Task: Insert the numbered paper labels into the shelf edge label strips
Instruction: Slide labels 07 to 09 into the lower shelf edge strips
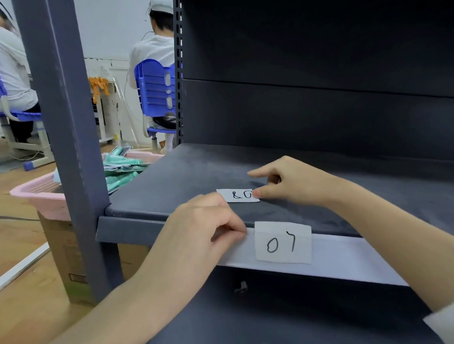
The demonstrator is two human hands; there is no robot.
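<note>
Head view: both hands at the shelf's near edge

I see my left hand (197,224) pinching the label strip (337,255) just left of the seated 07 label (283,243). My right hand (285,181) pinches the second label (238,195), flat on the shelf (195,173) near that edge. Bare shelf runs right and far.

At your nine o'clock a pink basket (39,194) sits on a cardboard box (64,254), which stands on the wooden floor (17,302). Green packets (120,167) lie heaped in the basket. At your eleven o'clock a person in a white shirt (152,53) sits on a blue chair (157,89), back toward you. Another seated person (6,63) occupies your ten o'clock, beside the white wall (112,26).
</note>
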